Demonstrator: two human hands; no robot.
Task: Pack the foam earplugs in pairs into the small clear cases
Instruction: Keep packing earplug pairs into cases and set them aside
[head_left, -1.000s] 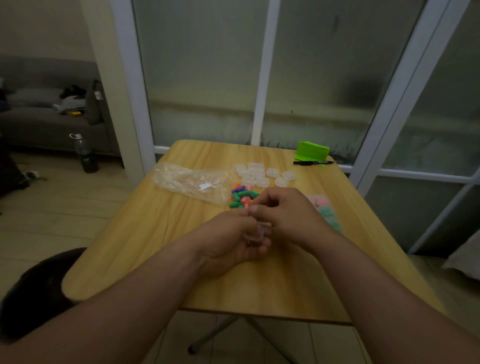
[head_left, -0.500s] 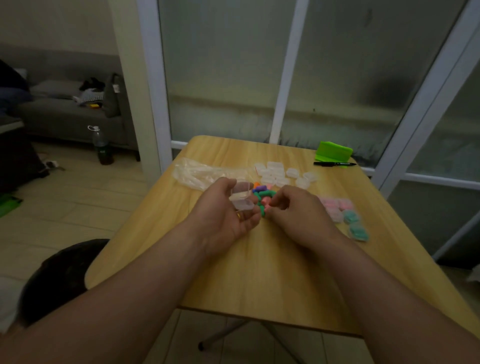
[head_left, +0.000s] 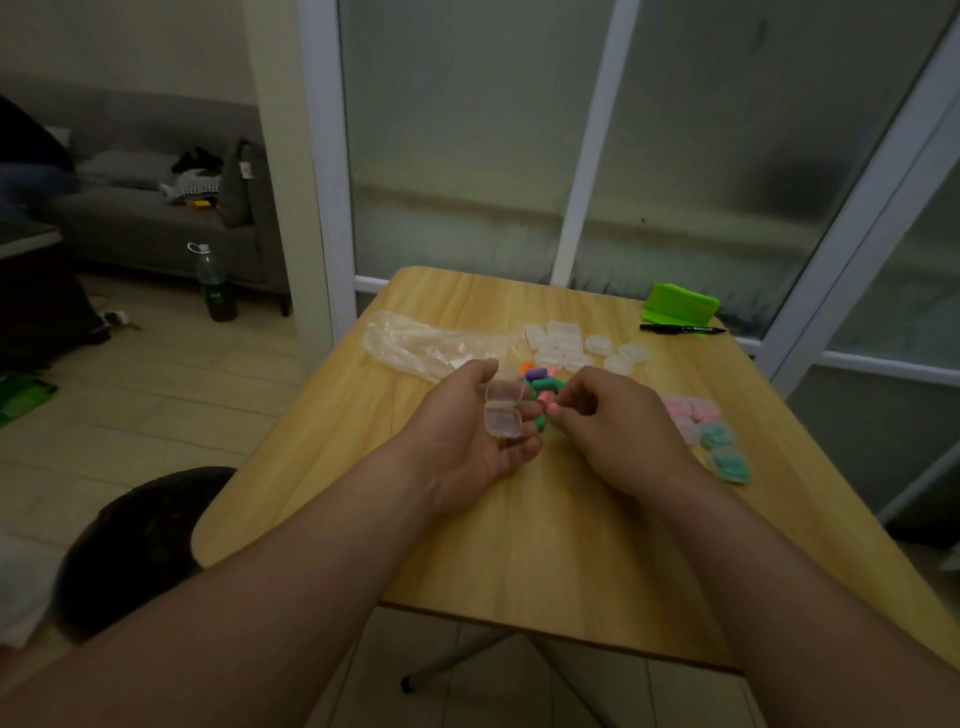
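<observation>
Left hand (head_left: 467, 431) holds an open clear case (head_left: 503, 411) up off the table (head_left: 519, 545), thumb on the far edge, fingers curled under, lid flipped back. A second ago both hands were bunched low over a case. Since then the left has lifted this one open and the right has gone to the pile (head_left: 543, 378). Right hand (head_left: 615, 423) now pinches a pink plug (head_left: 546, 400) between thumb and fingertips, just beside the case and above the near edge of the pile. The case looks empty, though dim light makes that hard to confirm.

So a new pair is starting. The next step is likely to drop this plug in, then find a matching pink one.

Empty cases (head_left: 576, 345) lie beyond the pile, filled cases (head_left: 719, 441) sit to the right, and the bag (head_left: 421, 345) is to the left.
</observation>
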